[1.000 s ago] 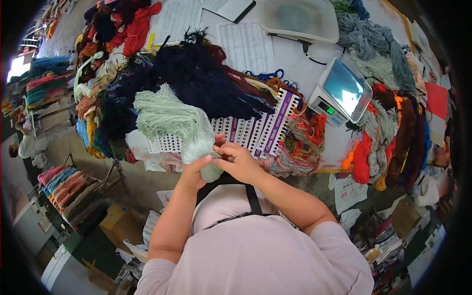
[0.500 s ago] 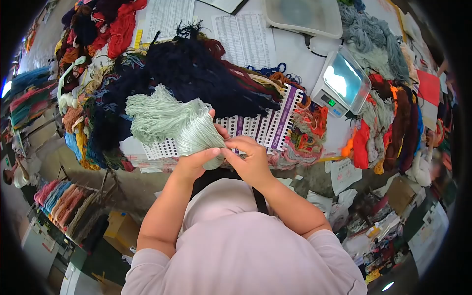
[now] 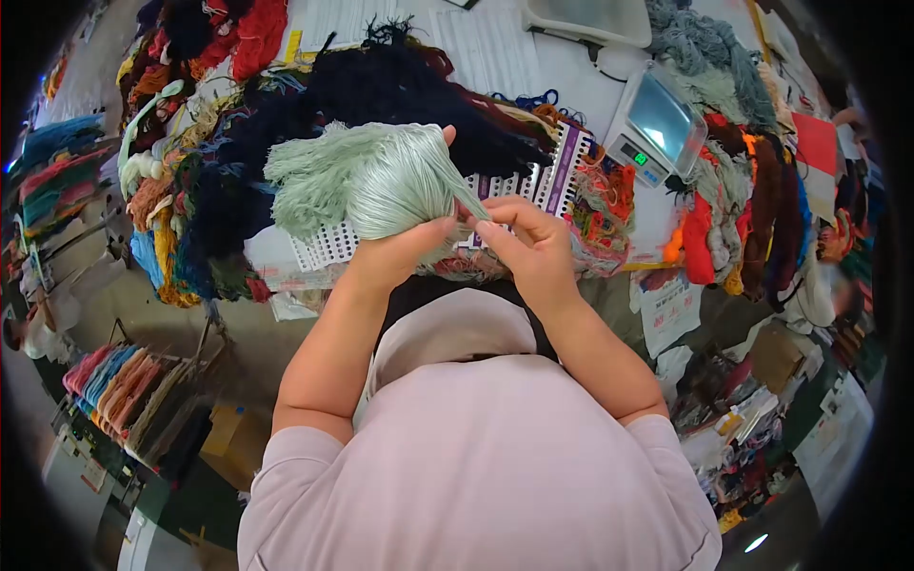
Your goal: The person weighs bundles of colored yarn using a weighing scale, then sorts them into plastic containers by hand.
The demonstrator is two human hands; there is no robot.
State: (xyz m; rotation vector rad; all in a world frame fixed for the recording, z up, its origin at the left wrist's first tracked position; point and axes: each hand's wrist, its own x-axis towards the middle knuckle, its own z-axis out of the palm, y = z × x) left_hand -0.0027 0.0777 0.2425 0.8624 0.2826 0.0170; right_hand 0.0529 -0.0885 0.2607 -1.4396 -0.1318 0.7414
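Note:
A thick hank of pale green thread (image 3: 395, 186) is gripped by my left hand (image 3: 405, 249), the thumb lying over its near side and a fingertip showing beyond its far side. Its loose, fringed end spreads to the left. My right hand (image 3: 528, 238) pinches a narrow lock of the same thread, drawn out to the right of the bundle. Behind the hank lies a dark navy heap of thread (image 3: 333, 105). Under and beyond my hands are white punched cards with purple strips (image 3: 568, 162). Part of the left fingers is hidden by the hank.
A digital scale (image 3: 657, 128) with a lit green display stands at the right. Printed sheets (image 3: 490, 57) and a clear plastic tub (image 3: 595, 19) lie at the back. Multicoloured thread piles (image 3: 152, 209) line the table's left, with red and brown hanks (image 3: 700, 243) at the right.
The hank has turned and shifted slightly right. My right hand has moved right, and a lock of thread is now drawn out from the bundle. The camera view has shifted a little.

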